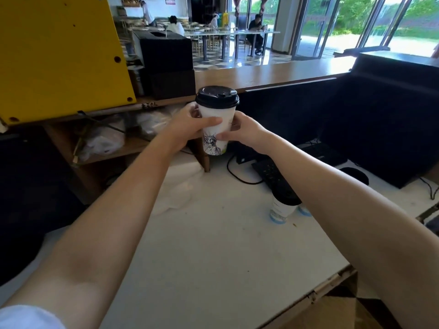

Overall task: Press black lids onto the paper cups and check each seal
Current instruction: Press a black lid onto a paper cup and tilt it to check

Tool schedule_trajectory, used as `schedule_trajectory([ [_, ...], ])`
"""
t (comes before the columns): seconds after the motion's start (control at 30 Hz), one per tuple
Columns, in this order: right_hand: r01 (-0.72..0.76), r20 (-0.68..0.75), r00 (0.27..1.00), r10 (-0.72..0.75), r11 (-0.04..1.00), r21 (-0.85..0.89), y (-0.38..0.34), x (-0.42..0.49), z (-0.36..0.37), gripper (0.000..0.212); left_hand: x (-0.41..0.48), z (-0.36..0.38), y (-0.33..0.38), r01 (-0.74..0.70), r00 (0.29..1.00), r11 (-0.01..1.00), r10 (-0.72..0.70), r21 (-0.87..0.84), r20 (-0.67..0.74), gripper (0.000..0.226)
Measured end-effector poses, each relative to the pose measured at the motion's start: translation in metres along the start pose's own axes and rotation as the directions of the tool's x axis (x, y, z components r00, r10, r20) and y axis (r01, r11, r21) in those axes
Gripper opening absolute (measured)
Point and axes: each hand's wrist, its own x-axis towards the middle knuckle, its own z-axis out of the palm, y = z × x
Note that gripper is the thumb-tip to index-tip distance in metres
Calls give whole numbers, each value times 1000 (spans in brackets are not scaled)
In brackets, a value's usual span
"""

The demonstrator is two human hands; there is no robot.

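Left hand (pixel 190 125) and right hand (pixel 245 134): you are gripping one cup (pixel 215 129) between them, raised above the desk (pixel 213 245). Lid (pixel 217 97): sitting level on its rim, apparently pressed home; you are likely checking the seal. Second cup (pixel 281 207): standing lidded on the desk, half hidden behind your right forearm. No unlidded cups are showing.

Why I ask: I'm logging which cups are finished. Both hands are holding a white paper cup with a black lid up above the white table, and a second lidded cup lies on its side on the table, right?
One detail is wrong. The second lidded cup stands upright on the white table, partly behind the right forearm, as the head view shows. The rest holds: left hand and right hand hold the white paper cup, black lid on.
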Motion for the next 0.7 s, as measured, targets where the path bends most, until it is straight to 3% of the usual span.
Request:
schedule_trajectory([
  [0.23,-128,-93,989,118,985,-115,67,5,28,74,3,6,-69,114,993,991,-114,73,3,64],
  [0.47,-231,-84,969,232,973,21,151,-4,74,74,-4,19,-157,286,956,954,-278,92,-95,74],
  [0.7,-292,-57,953,299,950,107,198,0,97,79,-4,22,-201,313,945,943,-296,110,-141,77],
])
